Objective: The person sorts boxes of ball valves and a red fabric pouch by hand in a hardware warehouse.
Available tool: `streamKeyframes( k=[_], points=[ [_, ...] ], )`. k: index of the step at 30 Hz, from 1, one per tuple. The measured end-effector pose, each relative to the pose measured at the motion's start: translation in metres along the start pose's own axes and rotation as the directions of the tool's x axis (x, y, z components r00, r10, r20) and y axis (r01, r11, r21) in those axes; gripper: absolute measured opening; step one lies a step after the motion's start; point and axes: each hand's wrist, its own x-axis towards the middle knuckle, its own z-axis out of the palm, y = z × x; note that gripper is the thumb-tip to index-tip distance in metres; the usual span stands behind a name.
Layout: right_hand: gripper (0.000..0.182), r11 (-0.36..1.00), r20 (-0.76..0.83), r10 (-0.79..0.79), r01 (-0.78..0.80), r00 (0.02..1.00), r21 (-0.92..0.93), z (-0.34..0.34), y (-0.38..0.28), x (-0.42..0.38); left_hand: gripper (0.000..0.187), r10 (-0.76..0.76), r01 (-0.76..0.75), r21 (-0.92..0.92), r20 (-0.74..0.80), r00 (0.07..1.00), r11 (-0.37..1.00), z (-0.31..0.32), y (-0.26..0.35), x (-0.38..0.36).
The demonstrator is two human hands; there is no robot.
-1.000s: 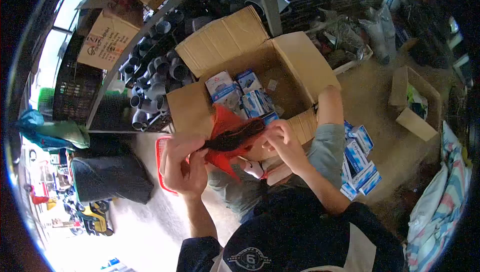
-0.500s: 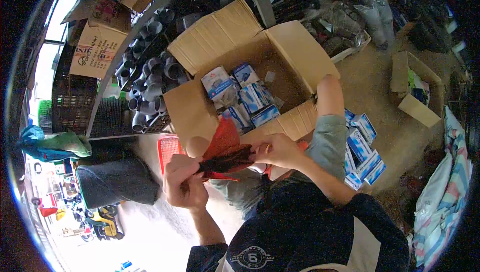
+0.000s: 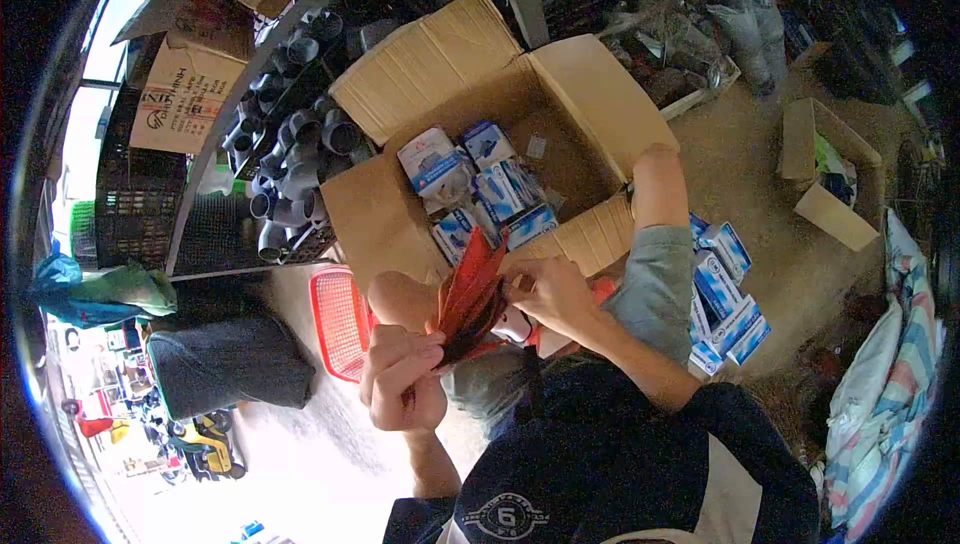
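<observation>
- Head view: both hands meet in front of the person's chest, above the bent knees, holding a red bag (image 3: pixel 472 289) with a dark patch on it.
- The left hand (image 3: pixel 402 376) grips the bag's lower end, its fingers (image 3: pixel 412 356) curled tight around the bunched plastic.
- The right hand (image 3: pixel 551 289) pinches the bag's right edge, fingers narrow and closed on it.
- The bag stands upright between the hands, its tip pointing up toward the carton (image 3: pixel 590 104).
- The carton sits open on the floor just beyond the hands, flaps spread; blue-and-white boxes (image 3: pixel 478 189) lie jumbled inside it.
- More blue boxes (image 3: pixel 725 294) are stacked on the floor by the right knee.
- A red basket (image 3: pixel 340 319) lies on the floor left of the hands.
- Grey pipe fittings (image 3: pixel 290 159) fill the shelf left of the carton.
- A smaller open box (image 3: pixel 835 184) sits well apart on the right.
</observation>
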Motion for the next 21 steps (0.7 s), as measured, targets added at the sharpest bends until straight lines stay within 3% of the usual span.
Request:
streamKeyframes(
  k=[5, 11, 12, 15, 18, 19, 21],
  points=[
    [0.018, 0.999, -0.025, 0.006, -0.005, 1.000, 0.048, 0.014, 0.016, -0.004, 0.028, -0.065, 0.066, 0.011, -0.049, 0.997, 0.998, -0.004, -0.004, -0.008],
    [0.012, 0.963, -0.224, -0.264, 0.269, 0.938, -0.006, 0.002, 0.004, -0.007, 0.025, -0.245, 0.264, 0.120, -0.150, 0.958, 0.957, -0.012, -0.005, -0.019],
    [0.012, 0.953, -0.241, -0.299, 0.303, 0.923, -0.018, -0.001, 0.003, -0.008, 0.017, -0.247, 0.266, 0.120, -0.152, 0.957, 0.956, -0.012, -0.006, -0.019],
    [0.013, 0.951, -0.237, -0.309, 0.304, 0.921, -0.058, -0.012, -0.002, -0.013, 0.009, -0.330, 0.367, 0.217, -0.188, 0.925, 0.905, -0.016, -0.015, -0.024],
    [0.015, 0.985, -0.103, -0.156, 0.147, 0.982, -0.088, -0.034, 0.001, -0.023, 0.007, -0.481, 0.531, 0.141, -0.281, 0.831, 0.836, -0.028, -0.034, -0.037],
    [0.017, 0.996, -0.079, -0.093, 0.091, 0.993, -0.019, -0.043, 0.001, -0.024, 0.007, -0.533, 0.582, 0.095, -0.303, 0.790, 0.808, -0.031, -0.038, -0.038],
    [0.024, 0.993, -0.022, 0.037, -0.034, 0.999, 0.115, -0.063, 0.002, -0.023, 0.006, -0.543, 0.580, 0.126, -0.239, 0.805, 0.805, -0.035, -0.040, -0.042]
  ],
)
